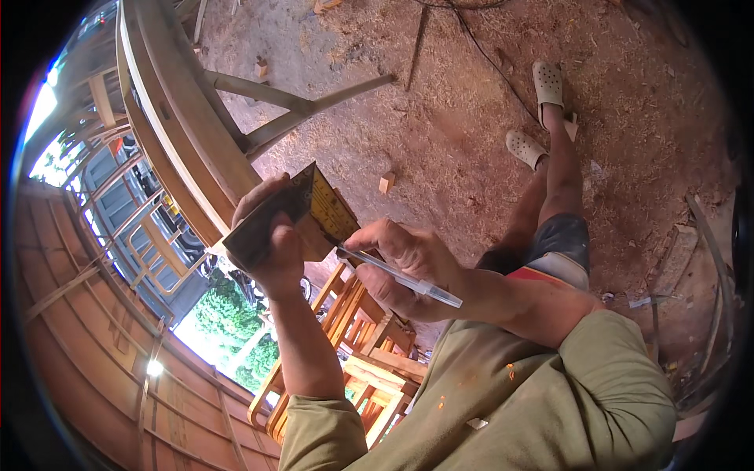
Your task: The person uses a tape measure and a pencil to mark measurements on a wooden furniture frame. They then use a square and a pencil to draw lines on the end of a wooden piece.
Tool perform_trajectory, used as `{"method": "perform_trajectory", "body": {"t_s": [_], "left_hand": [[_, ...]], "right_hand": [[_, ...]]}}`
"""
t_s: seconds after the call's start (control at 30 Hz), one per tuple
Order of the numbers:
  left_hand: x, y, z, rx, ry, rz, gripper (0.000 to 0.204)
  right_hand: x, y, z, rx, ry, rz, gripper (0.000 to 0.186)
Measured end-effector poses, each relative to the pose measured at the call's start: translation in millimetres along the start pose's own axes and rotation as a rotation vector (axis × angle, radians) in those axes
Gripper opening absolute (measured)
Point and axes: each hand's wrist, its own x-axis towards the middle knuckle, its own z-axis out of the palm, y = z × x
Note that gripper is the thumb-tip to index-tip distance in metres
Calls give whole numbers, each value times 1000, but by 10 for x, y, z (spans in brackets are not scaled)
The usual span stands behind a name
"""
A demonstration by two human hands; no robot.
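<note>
Left hand (271, 235) raised — grips booklet (302, 216) | right hand (408, 263) — pen (400, 279)

A single fisheye view from a camera worn on the person's head looks steeply down and close onto both raised hands at the centre of the frame. Sawdust-strewn ground fills the upper right, curved wooden structure bends along the left rim, and dark corners ring the picture.

The only such thing is a small flat yellow-and-dark printed card or packet (318, 212) (which of the two is unclear), gripped in the left hand (271, 235).
</note>
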Motion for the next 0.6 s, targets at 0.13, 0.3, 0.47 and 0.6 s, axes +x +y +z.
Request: {"method": "perform_trajectory", "body": {"t_s": [0.13,0.3,0.47,0.6], "left_hand": [[4,21,28,9,12,11,44],[10,20,15,14,18,3,40],[20,11,-8,54,-9,32,43],[3,-16,-2,3,1,14,44]], "right_hand": [[-6,-36,-13,-77,-83,62,26],[-54,35,72,-51,-54,89,25],[-31,95,112,34,57,35,28],[5,49,116,13,52,117,25]]}}
